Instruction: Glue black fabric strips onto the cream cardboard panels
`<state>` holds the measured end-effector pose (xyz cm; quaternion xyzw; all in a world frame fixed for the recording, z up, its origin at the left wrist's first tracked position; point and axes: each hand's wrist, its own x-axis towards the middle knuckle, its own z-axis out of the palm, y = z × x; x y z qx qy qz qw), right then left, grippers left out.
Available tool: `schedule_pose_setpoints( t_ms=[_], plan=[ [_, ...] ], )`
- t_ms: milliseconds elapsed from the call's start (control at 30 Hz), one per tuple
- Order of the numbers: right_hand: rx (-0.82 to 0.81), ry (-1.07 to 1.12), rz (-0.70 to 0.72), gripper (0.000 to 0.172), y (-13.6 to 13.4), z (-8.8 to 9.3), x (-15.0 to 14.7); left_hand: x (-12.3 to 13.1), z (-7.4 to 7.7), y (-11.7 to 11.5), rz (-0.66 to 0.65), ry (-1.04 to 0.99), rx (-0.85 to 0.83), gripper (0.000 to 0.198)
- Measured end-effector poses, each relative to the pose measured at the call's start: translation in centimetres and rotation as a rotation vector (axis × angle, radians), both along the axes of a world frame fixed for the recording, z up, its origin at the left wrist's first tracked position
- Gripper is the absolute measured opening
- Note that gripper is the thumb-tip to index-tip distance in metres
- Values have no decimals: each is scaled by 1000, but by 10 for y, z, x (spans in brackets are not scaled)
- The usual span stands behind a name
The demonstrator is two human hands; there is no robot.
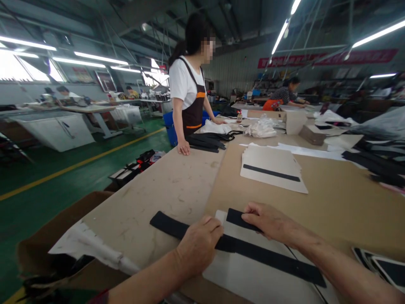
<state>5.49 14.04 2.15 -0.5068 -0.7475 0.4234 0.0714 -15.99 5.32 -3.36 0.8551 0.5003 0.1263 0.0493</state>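
Observation:
A long black strip [272,258] lies across a pale board [229,276] at the table's near side, its left end sticking out past the board. My left hand [201,242] is closed on this strip near the board's left edge, fingertips curled over it. Higher on the board, a shorter black piece [236,217] has its right part under the fingers of my right hand [268,221], which pinches it between thumb and fingers. The far side of that piece is hidden by the hand. Thin dark lines run over the board's right part, below my right wrist.
Beyond my hands is a stack of pale sheets [268,158] with a black strip on top. A co-worker [186,88] stands at the table's left side, one hand on its edge. Black straps [205,140], a clear plastic bag [261,127] and dark-faced panels [389,270] lie on the table.

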Motion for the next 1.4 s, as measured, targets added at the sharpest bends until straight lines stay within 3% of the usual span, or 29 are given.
schedule_pose_setpoints(
  t_ms=[267,533,633,800,900,1000,1067,1133,1267,1400],
  plan=[
    [158,-100,150,11,19,-25,-30,-4,-8,-2,34,-76,14,21],
    [171,-141,147,9,23,-36,-36,-1,-4,-2,68,-34,-48,19],
    [176,-155,142,9,24,-39,-35,0,-3,-2,98,-42,-66,27],
    [203,-164,157,11,24,-44,-38,-2,-4,-1,66,6,-76,59],
    [192,-164,136,12,23,-38,-39,-3,-3,1,61,56,-108,60],
    [12,-92,159,18,27,-20,-17,-3,-1,3,66,67,-110,59],
    [-175,-24,234,33,33,-7,16,-2,-1,4,72,62,-108,62],
    [-260,-7,249,35,37,1,59,-3,-2,5,80,59,-106,64],
    [-107,-34,32,20,26,-9,131,-6,-11,7,82,57,-65,64],
    [86,-83,-251,11,-3,-36,147,-8,-18,7,72,77,26,68]
  ],
)
